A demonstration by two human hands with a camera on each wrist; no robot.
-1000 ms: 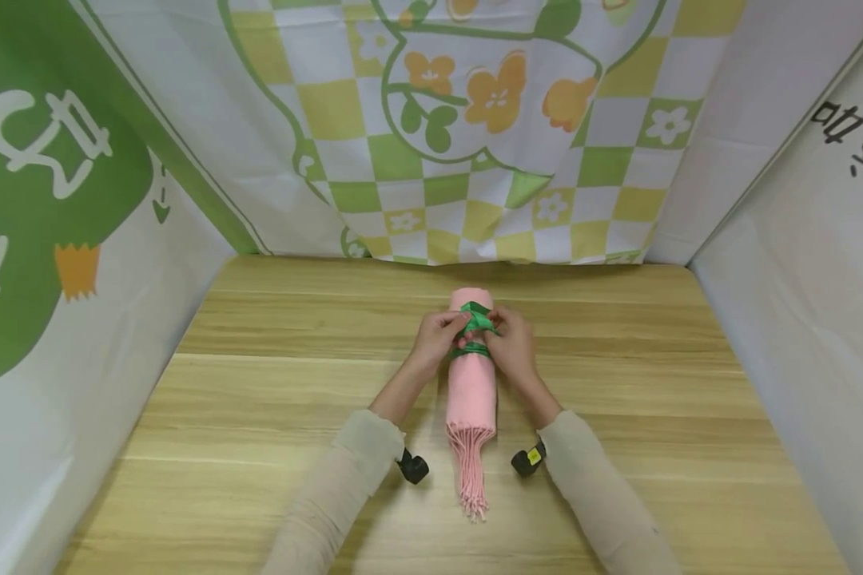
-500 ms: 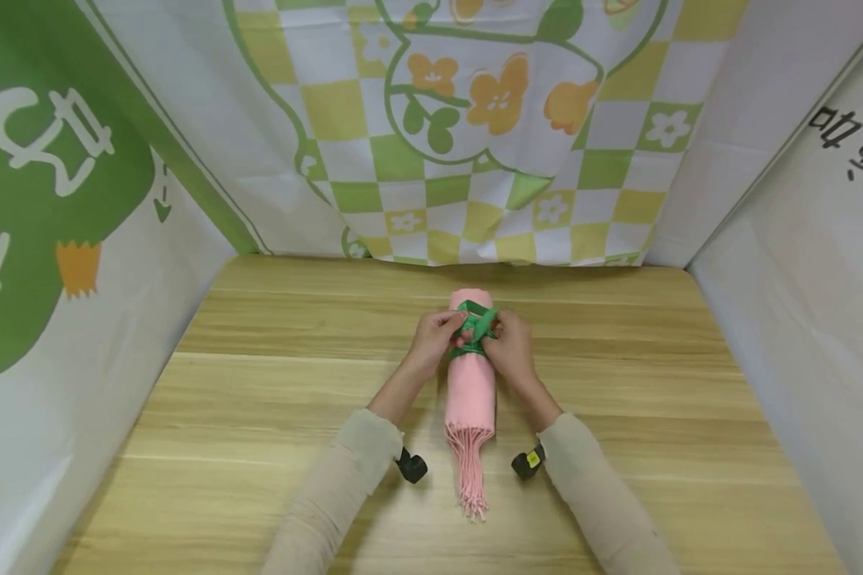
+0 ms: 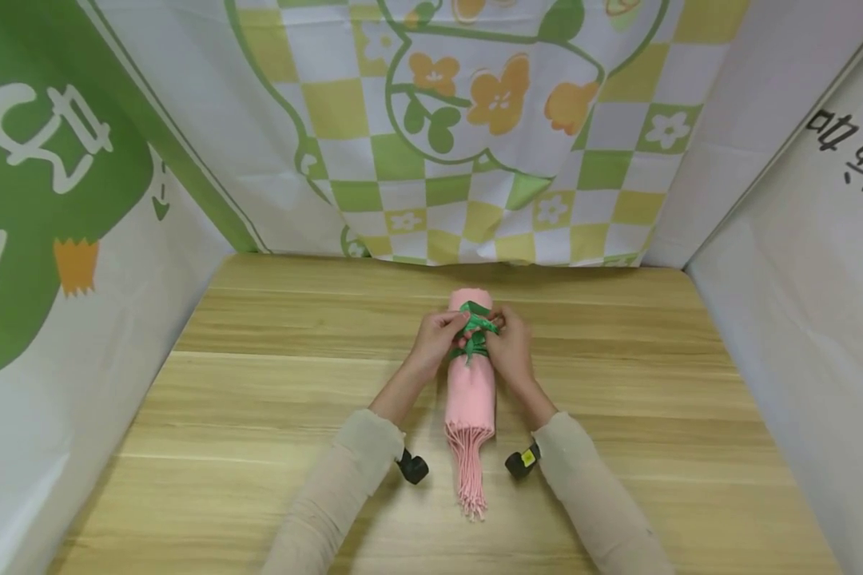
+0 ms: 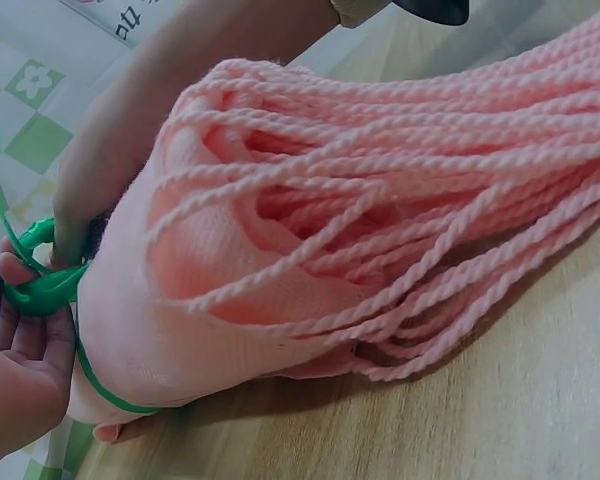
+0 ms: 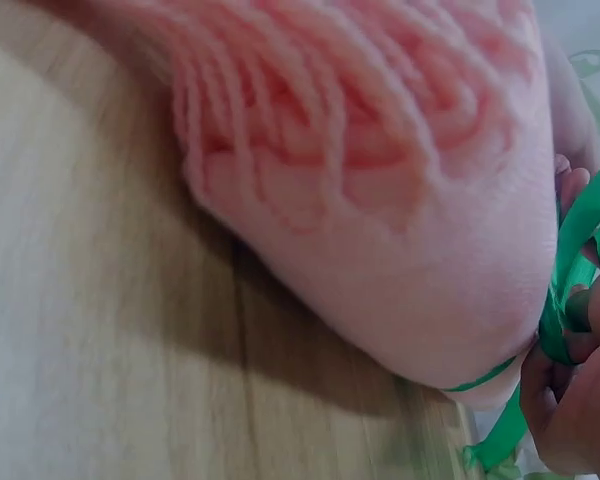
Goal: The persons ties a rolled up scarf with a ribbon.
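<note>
A rolled pink scarf (image 3: pixel 471 375) lay lengthwise near the middle of the wooden table (image 3: pixel 259 399), its far end pointing toward the hanging cloth backdrop (image 3: pixel 475 120) and its twisted fringe (image 3: pixel 471 479) trailing toward the person. A green ribbon (image 3: pixel 476 331) circled the roll close to its far end and was gathered into loops on top. The left hand (image 3: pixel 435 339) sat against the left side of the roll, its fingers curled in and pinching a piece of the ribbon above the band. The right hand (image 3: pixel 511 343) sat against the right side, its fingers likewise curled and pinching the ribbon, so that the two hands nearly met over the scarf. In the left wrist view the fringe cords (image 4: pixel 460 210) filled most of the frame, the ribbon (image 4: pixel 40 285) showed as a bunched green loop at the far left edge, and the left hand's fingers (image 4: pixel 20 330) closed on it just beside the roll, with the other hand's forearm lying along the far side. In the right wrist view the scarf (image 5: pixel 410 220) rested on the table, a thin green band ran under its end, and the ribbon (image 5: pixel 570 270) rose in a broad strip to the right hand's fingers (image 5: pixel 580 400), which gripped it at the lower right corner. Pale sleeves (image 3: pixel 352 471) covered both forearms, and a small black camera unit (image 3: pixel 411 467) sat at each wrist.
</note>
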